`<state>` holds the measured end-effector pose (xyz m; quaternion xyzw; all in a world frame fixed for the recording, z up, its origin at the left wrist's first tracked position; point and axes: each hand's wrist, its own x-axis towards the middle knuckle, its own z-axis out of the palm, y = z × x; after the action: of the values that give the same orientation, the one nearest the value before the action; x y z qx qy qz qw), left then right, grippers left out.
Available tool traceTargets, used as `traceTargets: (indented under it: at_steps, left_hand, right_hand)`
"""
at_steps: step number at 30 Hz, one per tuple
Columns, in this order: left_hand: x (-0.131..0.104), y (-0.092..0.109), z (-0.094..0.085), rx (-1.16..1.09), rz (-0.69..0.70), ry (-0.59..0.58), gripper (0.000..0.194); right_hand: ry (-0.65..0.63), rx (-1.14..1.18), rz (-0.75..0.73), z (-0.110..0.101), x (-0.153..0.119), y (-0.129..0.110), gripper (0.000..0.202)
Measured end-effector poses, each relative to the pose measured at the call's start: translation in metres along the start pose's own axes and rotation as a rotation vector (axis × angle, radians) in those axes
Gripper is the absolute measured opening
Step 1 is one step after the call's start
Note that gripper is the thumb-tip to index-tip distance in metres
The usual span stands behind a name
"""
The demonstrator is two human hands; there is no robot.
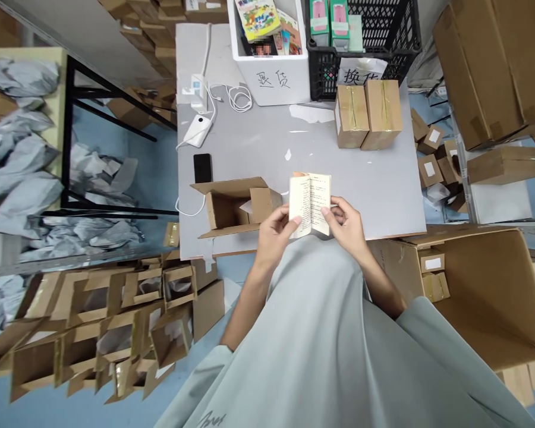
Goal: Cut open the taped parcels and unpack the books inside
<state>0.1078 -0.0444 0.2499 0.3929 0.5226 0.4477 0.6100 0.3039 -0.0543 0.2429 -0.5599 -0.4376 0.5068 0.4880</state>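
Note:
A small book [311, 199] is spread open near the front edge of the table, with printed text on its pages. My left hand [277, 230] grips its left side, thumb on the page. On the opposite side my right hand [343, 223] holds the right page edge, thumb over the paper and fingers behind. Just left of my left hand lies an opened cardboard box [232, 208], flaps apart, with something pale inside that I cannot make out.
On the grey table [258, 142] are a phone [202, 168], a white device [198, 131] with cables, two taped boxes [381, 113], a white bin [270, 80] of books and a black crate [323, 77]. A large carton [485, 297] stands at right; open boxes [89, 327] fill the lower left.

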Motion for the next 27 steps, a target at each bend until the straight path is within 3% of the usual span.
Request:
traceTargets:
  at_steps: [3, 7, 13, 19, 25, 27]
  left_hand:
    - [0.000, 0.010, -0.021, -0.130, -0.140, -0.056, 0.046]
    - [-0.006, 0.023, -0.036, -0.208, -0.160, -0.093, 0.057]
    - [-0.012, 0.032, -0.037, -0.246, -0.129, -0.100, 0.056]
    - [-0.010, 0.027, -0.041, -0.248, -0.122, -0.080, 0.053]
    - [-0.007, 0.021, -0.038, -0.215, -0.087, -0.196, 0.084]
    - [-0.006, 0.018, -0.036, -0.163, -0.076, -0.186, 0.083]
  right_hand:
    - [0.008, 0.031, 0.015, -0.013, 0.000, -0.003, 0.058]
    - [-0.026, 0.032, -0.020, -0.023, -0.001, -0.011, 0.054]
    - [-0.037, 0.035, -0.049, -0.018, -0.004, -0.021, 0.051]
    - [-0.050, 0.043, -0.027, -0.015, -0.006, -0.023, 0.057]
    - [-0.117, 0.024, -0.018, -0.016, -0.004, -0.015, 0.076]
    - [-0.129, 0.032, -0.021, -0.016, -0.003, -0.009, 0.077]
